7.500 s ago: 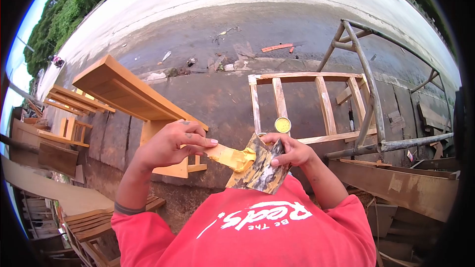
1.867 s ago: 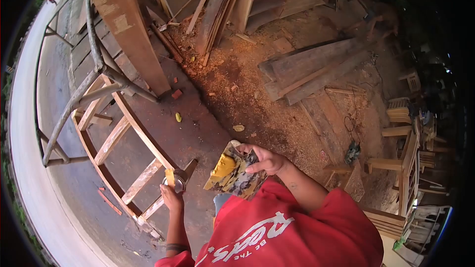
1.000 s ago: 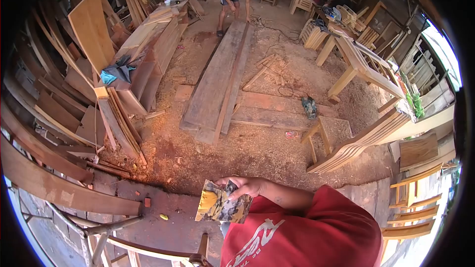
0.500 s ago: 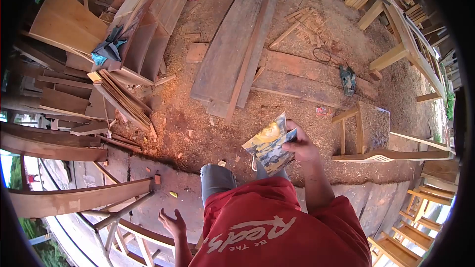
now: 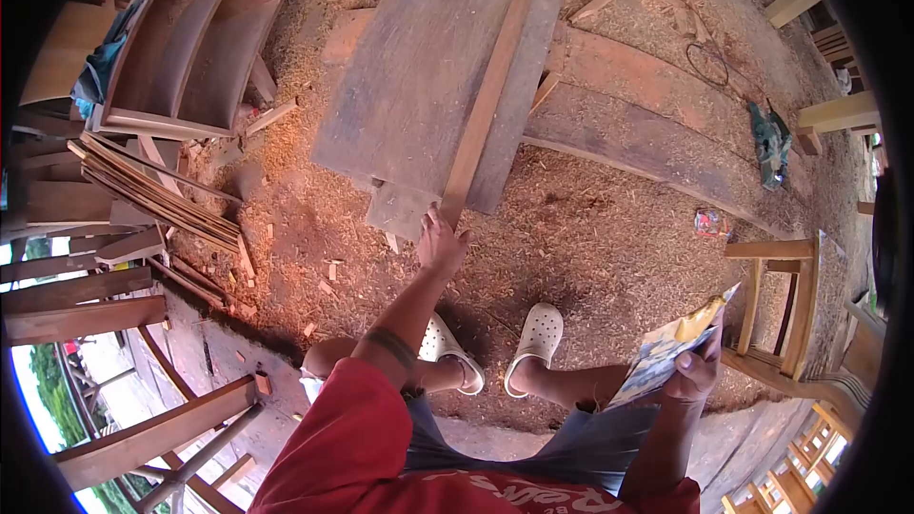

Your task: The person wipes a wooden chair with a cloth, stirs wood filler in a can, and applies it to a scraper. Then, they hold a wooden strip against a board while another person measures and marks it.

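My left hand (image 5: 442, 242) reaches forward, its fingers closed on the near end of a long narrow wooden strip (image 5: 497, 76). That strip lies lengthwise along wide, weathered boards (image 5: 409, 76) on the ground. A short wooden piece (image 5: 395, 211) sticks out just left of my fingers. Off to the right, my right hand (image 5: 693, 376) grips a folded printed sheet (image 5: 666, 347) with a yellow and blue-grey pattern, thumb on its face. What is printed there cannot be made out.
Wood shavings cover the ground. A shelf unit (image 5: 190, 48) and stacked thin strips (image 5: 157, 190) stand left. Low planks (image 5: 647, 133), a green power tool (image 5: 769, 145) and a wooden chair (image 5: 800, 305) are on the right. Curved wooden pieces (image 5: 157, 433) are at lower left.
My left hand has gone from low at my side forward to the strip's end. My right hand has moved right and down with the sheet. My body is bent lower, with both clogs in view.
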Available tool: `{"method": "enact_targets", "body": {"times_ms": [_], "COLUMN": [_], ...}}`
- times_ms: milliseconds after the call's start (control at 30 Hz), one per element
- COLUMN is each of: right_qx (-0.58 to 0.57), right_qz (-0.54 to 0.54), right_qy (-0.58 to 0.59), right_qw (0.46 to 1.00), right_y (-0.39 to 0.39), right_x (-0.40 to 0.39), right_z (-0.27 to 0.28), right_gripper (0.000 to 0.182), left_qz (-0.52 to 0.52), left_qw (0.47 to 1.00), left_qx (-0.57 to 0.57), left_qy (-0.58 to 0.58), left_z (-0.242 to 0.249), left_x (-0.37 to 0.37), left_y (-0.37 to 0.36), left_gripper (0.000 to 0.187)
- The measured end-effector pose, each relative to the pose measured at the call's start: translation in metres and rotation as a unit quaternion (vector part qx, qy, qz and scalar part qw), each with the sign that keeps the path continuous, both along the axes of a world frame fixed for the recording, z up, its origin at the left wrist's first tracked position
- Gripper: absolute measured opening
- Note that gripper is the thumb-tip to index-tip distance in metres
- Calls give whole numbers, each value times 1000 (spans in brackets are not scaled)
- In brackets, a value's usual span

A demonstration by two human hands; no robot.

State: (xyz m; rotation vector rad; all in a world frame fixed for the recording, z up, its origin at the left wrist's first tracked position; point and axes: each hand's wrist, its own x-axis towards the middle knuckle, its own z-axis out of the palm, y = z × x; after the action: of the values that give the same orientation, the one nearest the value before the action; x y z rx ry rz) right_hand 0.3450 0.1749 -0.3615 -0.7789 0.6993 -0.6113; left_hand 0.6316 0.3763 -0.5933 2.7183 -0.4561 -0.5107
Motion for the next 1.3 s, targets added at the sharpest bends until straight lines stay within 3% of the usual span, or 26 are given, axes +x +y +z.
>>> {"method": "enact_targets", "body": {"times_ms": [67, 133, 233, 333, 433, 500, 567, 633, 733, 1067, 1167, 1300], "right_qx": [-9, -44, -103, -79, -99, -5, -16, 52, 67, 124, 143, 191], "right_qz": [-14, -24, -110, 8, -120, -70, -63, -38, 178, 36, 33, -27], "right_qy": [-7, -14, 5, -112, -75, -135, -223, -293, -276, -290, -286, -273], "right_qw": [1000, 999, 989, 991, 985, 988, 973, 954, 942, 948, 947, 942], "right_y": [-7, -13, -8, -28, -37, -57, -64, -60, -68, -101, -111, -125], "right_x": [5, 8, 31, 5, 6, -8, -3, 10, 37, 55, 68, 72], "right_z": [-38, -66, -78, -84, -94, -88, -89, -79, -57, -111, -125, -130], "right_gripper": [86, 89, 74, 52, 48, 52, 61, 74, 51, 38, 37, 32], "left_qz": [-6, -32, -65, -40, -16, -51, -50, -79, -121, -110, -49, -82], "left_qw": [997, 996, 994, 995, 994, 989, 993, 991, 985, 989, 994, 986], "left_qx": [-73, -73, -62, -57, -41, -50, -59, -68, -86, -88, -93, -142], "left_qy": [-23, -32, -55, -76, -98, -132, -90, -78, -93, -55, 27, 3], "left_z": [-31, -39, -33, -15, 9, 29, 24, 21, 14, -1, -4, -15], "left_x": [1, 3, 10, 29, 65, 83, 100, 106, 106, 119, 123, 128], "left_y": [3, 8, 14, 18, 40, 50, 64, 69, 69, 70, 74, 70], "left_gripper": [70, 68, 65, 59, 56, 58, 61, 62, 63, 66, 69, 74]}}
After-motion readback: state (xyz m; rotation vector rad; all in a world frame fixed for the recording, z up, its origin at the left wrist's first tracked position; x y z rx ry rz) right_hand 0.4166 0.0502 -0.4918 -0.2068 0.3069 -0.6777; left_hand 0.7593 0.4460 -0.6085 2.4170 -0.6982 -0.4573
